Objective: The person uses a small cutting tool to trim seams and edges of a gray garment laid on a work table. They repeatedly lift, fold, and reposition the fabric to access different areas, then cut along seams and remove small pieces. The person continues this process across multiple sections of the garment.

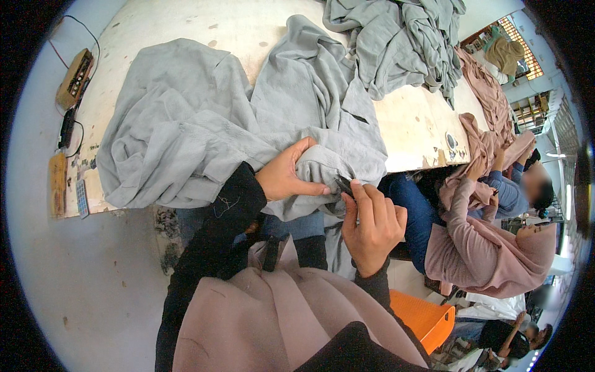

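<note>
A light grey garment (186,124) lies crumpled across the near part of the table, and part of it drapes over the front edge toward my lap. My left hand (286,175) grips a gathered fold of it, thumb on top and pointing right. In my right hand (375,224) is a pair of small black thread snips (343,184), with the fingers curled around it. Their tip meets the cloth just right of my left thumb. The blades are too small to tell whether they are apart.
A darker grey cloth pile (403,46) lies at the table's (409,133) far side. At the left edge are a wooden box (75,79), a cable and a remote control (82,198). Close on my right, a person (477,254) handles pink cloth (486,93). An orange chair (421,317) stands behind.
</note>
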`<state>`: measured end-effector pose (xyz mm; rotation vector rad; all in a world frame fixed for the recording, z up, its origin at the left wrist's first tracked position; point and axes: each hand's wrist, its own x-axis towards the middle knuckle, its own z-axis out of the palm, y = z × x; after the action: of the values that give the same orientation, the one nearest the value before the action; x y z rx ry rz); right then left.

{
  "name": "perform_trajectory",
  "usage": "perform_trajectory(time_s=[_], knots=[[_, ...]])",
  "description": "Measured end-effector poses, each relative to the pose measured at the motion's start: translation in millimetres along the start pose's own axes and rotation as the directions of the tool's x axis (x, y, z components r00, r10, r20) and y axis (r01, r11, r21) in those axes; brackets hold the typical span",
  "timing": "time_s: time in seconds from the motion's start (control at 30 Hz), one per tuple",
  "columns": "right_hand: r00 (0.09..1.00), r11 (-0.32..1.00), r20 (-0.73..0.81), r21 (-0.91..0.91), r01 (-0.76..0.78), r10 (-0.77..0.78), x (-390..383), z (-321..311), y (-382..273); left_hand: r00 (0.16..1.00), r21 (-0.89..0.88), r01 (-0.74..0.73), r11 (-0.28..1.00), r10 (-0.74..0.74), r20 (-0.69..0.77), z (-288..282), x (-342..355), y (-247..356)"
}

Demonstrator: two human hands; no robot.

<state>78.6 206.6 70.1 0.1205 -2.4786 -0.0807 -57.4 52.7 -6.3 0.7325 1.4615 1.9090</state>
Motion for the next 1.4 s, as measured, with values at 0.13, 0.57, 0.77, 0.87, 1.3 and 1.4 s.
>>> perform_trajectory(time_s=[0.13, 0.57, 0.77, 0.87, 1.3, 1.4], knots=[[0.998, 0.984, 0.008, 0.164, -0.07, 0.07, 0, -3, 1, 1.0, -0.018, -0.029, 0.999, 0.029, -0.005, 1, 0, -3], [0.977, 0.925, 0.091, 0.316, -0.211, 0.192, 4, -2, 8, 0.998, 0.125, -0.064, 0.99, 0.062, 0.019, -1, -1, -2], [0.91, 0.754, -0.024, 0.568, -0.329, 0.415, -24, 19, 7, 0.999, -0.12, -0.031, 0.992, 0.028, -0.03, 2, -2, -4], [0.873, 0.692, 0.046, 0.591, -0.415, 0.485, -43, 48, 2, 0.994, -0.151, -0.089, 0.985, 0.078, -0.079, 2, -2, -5], [0.924, 0.819, -0.269, 0.569, -0.074, 0.271, 93, 24, 135, 0.984, -0.459, -0.138, 0.877, 0.069, -0.165, 46, -29, 72], [0.983, 0.935, 0.051, 0.303, -0.183, 0.176, 149, 56, 132, 0.961, -0.65, -0.241, 0.721, 0.084, -0.263, 28, -12, 64]])
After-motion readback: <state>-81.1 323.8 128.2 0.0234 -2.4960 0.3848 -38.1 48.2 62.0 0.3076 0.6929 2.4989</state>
